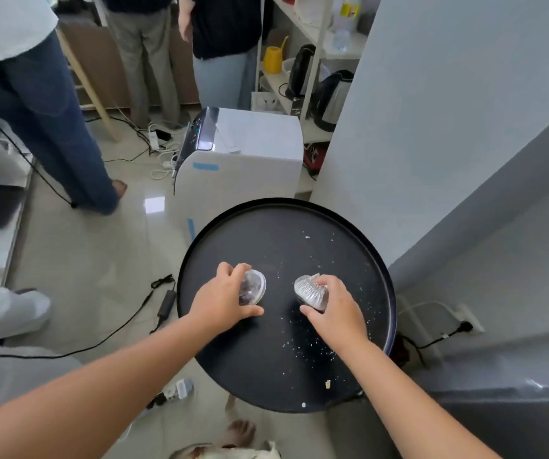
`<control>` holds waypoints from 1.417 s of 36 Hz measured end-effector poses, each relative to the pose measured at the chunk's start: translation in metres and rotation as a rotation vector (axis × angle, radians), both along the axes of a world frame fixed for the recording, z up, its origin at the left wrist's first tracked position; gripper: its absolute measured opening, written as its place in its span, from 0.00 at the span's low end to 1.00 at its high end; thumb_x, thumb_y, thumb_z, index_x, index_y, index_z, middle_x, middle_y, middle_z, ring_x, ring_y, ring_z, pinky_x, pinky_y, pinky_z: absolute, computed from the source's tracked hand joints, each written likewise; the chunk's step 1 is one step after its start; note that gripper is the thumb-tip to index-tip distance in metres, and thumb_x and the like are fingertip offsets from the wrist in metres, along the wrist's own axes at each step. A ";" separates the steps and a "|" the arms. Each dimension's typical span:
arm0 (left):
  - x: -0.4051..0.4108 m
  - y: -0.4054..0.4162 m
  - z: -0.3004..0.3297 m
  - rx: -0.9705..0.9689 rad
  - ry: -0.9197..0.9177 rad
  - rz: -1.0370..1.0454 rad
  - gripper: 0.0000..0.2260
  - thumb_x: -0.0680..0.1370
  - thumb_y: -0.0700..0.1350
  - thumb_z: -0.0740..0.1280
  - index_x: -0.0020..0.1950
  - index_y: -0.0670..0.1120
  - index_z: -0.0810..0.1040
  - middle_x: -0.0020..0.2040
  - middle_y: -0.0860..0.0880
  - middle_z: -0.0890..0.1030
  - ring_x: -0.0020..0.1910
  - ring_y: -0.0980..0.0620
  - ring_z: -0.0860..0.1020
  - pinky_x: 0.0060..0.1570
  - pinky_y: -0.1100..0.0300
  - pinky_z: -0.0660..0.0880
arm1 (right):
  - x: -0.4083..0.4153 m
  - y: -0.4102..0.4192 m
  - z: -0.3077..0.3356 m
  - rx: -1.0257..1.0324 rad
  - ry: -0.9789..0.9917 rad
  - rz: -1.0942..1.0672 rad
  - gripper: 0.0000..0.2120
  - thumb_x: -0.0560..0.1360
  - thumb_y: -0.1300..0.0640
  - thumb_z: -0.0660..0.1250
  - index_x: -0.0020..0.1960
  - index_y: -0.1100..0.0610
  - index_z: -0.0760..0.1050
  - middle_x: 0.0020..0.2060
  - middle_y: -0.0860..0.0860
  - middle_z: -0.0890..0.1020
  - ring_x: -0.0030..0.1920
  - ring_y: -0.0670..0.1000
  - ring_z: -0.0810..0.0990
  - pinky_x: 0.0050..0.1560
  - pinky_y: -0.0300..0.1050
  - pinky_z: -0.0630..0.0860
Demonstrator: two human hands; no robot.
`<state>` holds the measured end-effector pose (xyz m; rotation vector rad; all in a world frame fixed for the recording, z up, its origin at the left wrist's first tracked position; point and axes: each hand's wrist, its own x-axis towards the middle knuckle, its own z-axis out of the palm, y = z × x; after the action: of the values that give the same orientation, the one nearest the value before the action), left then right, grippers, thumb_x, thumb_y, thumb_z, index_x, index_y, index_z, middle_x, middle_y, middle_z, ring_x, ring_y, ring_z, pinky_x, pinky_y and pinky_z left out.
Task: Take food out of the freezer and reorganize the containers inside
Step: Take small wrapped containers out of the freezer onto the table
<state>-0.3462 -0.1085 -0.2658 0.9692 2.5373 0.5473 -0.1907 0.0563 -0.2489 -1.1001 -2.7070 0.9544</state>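
Each hand grips a film-wrapped container [252, 287] of dark food.

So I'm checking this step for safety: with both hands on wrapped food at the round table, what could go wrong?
The left hand and right hand each hold a film-wrapped container; slick wrap could slip. Cables on the floor beside the black round table are a trip risk, and people stand close by.

Two small film-wrapped containers sit apart on the round black counter [349, 233]. The container with dark contents [253, 287] lies under the left fingers [233, 271]; the crinkled silvery container [310, 290] under the right fingers [324, 281].
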 end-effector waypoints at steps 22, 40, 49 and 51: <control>0.008 -0.005 -0.020 0.081 0.119 -0.137 0.37 0.71 0.63 0.63 0.75 0.56 0.51 0.73 0.53 0.56 0.59 0.52 0.75 0.48 0.58 0.76 | -0.010 -0.023 -0.041 0.137 0.004 0.202 0.31 0.70 0.46 0.71 0.68 0.51 0.62 0.74 0.45 0.59 0.73 0.47 0.59 0.72 0.48 0.55; 0.033 0.033 0.050 0.391 0.218 -0.244 0.24 0.71 0.60 0.66 0.65 0.55 0.68 0.61 0.58 0.67 0.37 0.61 0.70 0.33 0.64 0.68 | 0.052 0.000 0.041 0.401 0.137 0.117 0.24 0.77 0.47 0.63 0.71 0.53 0.64 0.76 0.47 0.51 0.76 0.48 0.49 0.73 0.46 0.43; 0.091 0.100 0.123 0.684 0.042 -0.630 0.25 0.73 0.61 0.61 0.69 0.58 0.63 0.64 0.63 0.64 0.57 0.62 0.73 0.53 0.63 0.73 | 0.119 0.016 0.129 0.693 0.134 -0.047 0.22 0.75 0.53 0.67 0.67 0.57 0.69 0.75 0.55 0.57 0.75 0.55 0.54 0.73 0.55 0.50; 0.107 0.114 0.141 0.746 -0.002 -0.725 0.25 0.74 0.60 0.62 0.70 0.59 0.62 0.65 0.64 0.64 0.60 0.66 0.69 0.57 0.71 0.67 | 0.138 0.019 0.147 0.755 0.122 -0.103 0.22 0.75 0.53 0.67 0.67 0.57 0.69 0.75 0.55 0.56 0.76 0.56 0.54 0.73 0.55 0.50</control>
<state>-0.2392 0.0058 -0.1247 1.9911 1.7463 1.2538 -0.0529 0.0753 -0.1019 -0.9471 -2.5014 -0.0466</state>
